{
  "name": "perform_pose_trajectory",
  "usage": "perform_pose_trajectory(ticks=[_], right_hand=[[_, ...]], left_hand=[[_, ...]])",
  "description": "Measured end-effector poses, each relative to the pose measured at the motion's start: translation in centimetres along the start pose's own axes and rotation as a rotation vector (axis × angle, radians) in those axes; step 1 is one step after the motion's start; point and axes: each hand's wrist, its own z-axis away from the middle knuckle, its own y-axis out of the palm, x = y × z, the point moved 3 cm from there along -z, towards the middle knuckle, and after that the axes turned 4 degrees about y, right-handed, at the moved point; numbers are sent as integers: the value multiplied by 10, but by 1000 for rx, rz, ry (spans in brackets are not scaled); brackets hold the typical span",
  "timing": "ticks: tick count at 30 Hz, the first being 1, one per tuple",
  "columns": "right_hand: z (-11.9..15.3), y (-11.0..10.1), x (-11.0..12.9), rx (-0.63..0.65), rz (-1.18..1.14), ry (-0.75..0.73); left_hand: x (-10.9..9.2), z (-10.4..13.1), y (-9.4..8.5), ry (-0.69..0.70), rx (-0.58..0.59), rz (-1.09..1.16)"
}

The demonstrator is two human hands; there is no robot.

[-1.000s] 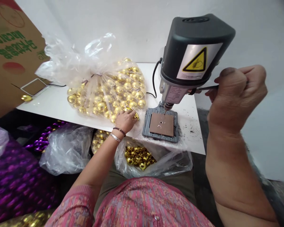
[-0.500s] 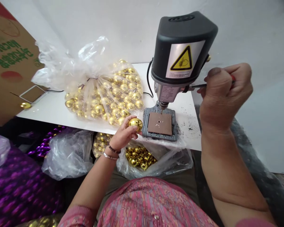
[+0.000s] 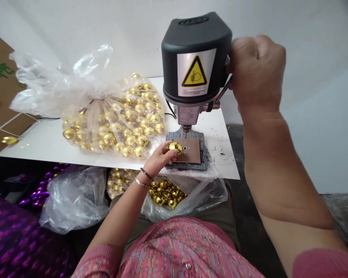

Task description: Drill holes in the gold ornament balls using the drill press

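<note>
Between the fingers of my left hand is a shiny gold mirror-tiled ball, held over the left part of a brown square board. The board, with a small dark hole in it, lies on the grey base of a bench drill press. The drill chuck is above the board, a little up and right of the ball. My right hand is closed around the end of the drill's feed lever, raised beside the black motor housing; its grip end is hidden in my fingers.
A tied clear bag of gold balls lies on the white table, left of the drill. An open plastic bag of gold balls is below the table's front edge. Purple balls and a cardboard box are at left. Dark shavings litter the table.
My left hand has brought the gold ball rightward from beside the base to over the board. My right hand has swung the lever upward. The view has shifted right.
</note>
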Motion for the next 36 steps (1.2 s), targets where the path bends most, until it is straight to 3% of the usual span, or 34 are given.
perform_pose_trajectory(ticks=[3, 8, 15, 22, 26, 33, 36], right_hand=[[-8, 1, 8, 27, 78, 115], [-1, -3, 22, 125, 220, 162], [-7, 2, 6, 43, -40, 81], [-7, 4, 2, 31, -79, 61], [-5, 4, 3, 31, -92, 63], [-7, 6, -4, 10, -157, 75], [1, 3, -5, -12, -215, 4]], left_hand=[[-6, -9, 5, 31, -13, -145], [-7, -19, 6, 86, -11, -365], [-17, -22, 14, 164, -35, -743], [-26, -29, 28, 258, -17, -968], [-21, -35, 33, 283, -30, -932], [-8, -42, 30, 197, 12, -692], [-6, -42, 29, 202, 18, -648]])
